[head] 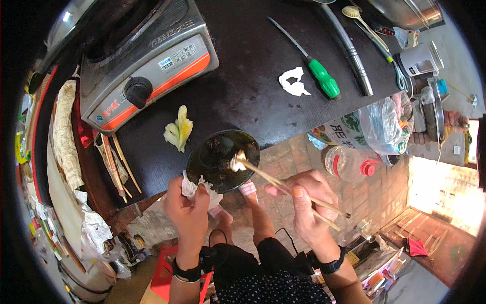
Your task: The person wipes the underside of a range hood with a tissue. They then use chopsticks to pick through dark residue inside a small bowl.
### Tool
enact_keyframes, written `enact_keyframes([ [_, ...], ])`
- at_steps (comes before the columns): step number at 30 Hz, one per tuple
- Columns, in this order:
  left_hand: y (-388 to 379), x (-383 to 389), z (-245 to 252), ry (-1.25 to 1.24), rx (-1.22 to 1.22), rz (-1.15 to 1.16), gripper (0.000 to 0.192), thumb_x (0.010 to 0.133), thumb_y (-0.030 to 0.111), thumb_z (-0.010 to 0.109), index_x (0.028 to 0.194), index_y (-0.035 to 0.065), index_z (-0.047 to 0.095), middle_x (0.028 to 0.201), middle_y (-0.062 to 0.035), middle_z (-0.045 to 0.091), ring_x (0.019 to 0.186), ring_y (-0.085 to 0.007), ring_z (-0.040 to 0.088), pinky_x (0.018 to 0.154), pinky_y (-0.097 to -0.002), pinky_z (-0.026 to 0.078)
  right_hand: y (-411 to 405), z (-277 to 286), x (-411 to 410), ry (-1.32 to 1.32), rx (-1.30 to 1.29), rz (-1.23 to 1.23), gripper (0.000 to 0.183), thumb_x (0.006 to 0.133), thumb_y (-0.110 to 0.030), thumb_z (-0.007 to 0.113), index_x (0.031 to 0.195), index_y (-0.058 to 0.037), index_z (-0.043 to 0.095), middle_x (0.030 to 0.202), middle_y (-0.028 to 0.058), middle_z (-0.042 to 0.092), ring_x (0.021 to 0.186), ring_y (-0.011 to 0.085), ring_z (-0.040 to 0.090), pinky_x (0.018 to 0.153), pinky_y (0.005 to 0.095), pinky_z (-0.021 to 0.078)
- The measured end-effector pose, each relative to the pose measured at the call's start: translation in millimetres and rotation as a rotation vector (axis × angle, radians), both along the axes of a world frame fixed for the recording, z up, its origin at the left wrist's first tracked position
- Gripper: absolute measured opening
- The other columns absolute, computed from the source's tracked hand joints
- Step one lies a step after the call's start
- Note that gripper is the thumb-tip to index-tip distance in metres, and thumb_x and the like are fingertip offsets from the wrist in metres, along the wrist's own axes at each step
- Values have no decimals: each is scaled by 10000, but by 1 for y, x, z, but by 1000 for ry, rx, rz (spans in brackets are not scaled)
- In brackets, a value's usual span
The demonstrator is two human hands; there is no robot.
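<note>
In my right hand (313, 205) is a pair of wooden chopsticks (273, 182), whose tips pinch a white wad (238, 161), perhaps tissue, over a round dark pan or bowl (220, 152). My left hand (188, 209) grips the near rim of that dark vessel through a crumpled white tissue (190, 188). The vessel is tilted at the table's edge, with dark residue inside. A yellow-green vegetable piece (178, 129) lies on the dark table just left of it.
A gas stove (152, 83) with a black knob stands at the left. Farther right on the table lie a torn white tissue (294, 81), a green-handled screwdriver (322, 78), a metal tube (351, 53) and a brush (368, 26). A plastic bottle (347, 163) stands below the table's right edge.
</note>
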State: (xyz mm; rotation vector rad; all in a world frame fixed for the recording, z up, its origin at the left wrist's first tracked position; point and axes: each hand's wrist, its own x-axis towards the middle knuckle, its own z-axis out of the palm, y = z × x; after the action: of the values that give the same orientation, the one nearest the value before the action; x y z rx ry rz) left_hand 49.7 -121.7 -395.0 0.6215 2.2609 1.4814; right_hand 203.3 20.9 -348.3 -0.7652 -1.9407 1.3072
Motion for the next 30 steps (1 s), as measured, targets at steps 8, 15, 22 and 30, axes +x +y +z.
enact_keyframes([
  [8,13,0,11,-144,104,26,140,785,-61,550,897,14,512,794,9,539,689,-33,480,590,-185,390,-7,-25,-13,0,474,166,128,809,43,576,937,36,580,880,143,621,741,249,609,592,309,507],
  [15,16,3,23,-92,13,40,142,770,-37,582,893,8,528,773,11,545,682,-33,489,597,-195,423,-18,-25,-2,-44,352,165,38,835,37,565,863,20,584,805,142,611,707,250,601,590,305,508],
  [22,14,1,17,-14,62,42,166,724,10,634,864,-1,545,686,-51,565,595,-84,519,533,-245,428,-28,-24,9,-54,-128,51,226,965,-152,413,979,58,496,932,181,547,746,324,656,665,419,583],
  [30,14,5,18,-3,32,34,165,718,13,631,853,-2,538,688,-61,564,580,-104,520,532,-257,436,-38,-16,-13,30,-98,-26,162,914,-98,505,977,44,547,919,169,588,717,269,628,631,360,547],
])
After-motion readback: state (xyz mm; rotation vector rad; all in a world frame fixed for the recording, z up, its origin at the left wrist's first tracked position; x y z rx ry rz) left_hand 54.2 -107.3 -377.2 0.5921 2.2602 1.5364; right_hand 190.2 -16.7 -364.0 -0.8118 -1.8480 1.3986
